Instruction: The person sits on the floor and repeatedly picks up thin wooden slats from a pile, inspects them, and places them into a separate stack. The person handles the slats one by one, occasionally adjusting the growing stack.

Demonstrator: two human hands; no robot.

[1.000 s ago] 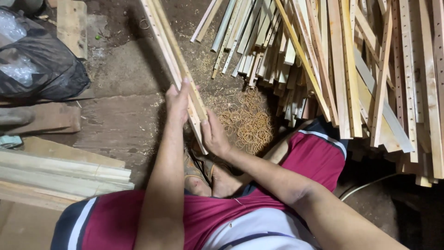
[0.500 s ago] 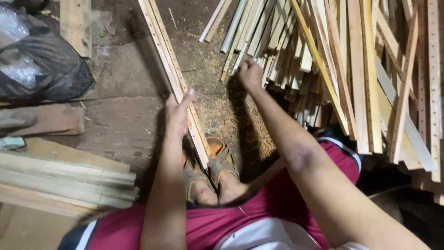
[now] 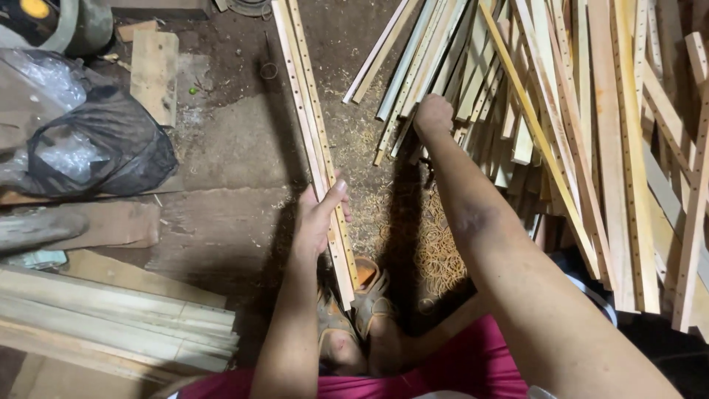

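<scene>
The bundle of thin drilled wooden slats [image 3: 314, 140] lies lengthwise on the dirt floor [image 3: 229, 148], its near end by the sandalled feet [image 3: 354, 318]. The slats look light but long and whippy, likely to sag or splay if lifted by one end; a grip nearer the middle would seem steadier. The left hand [image 3: 319, 218] is closed loosely round the bundle near its lower end, thumb across the top. The right hand [image 3: 432, 117] reaches into the loose heap of slats [image 3: 576, 133]; its fingers are hidden, so I cannot tell its grip. Rubber bands [image 3: 436, 251] lie between.
</scene>
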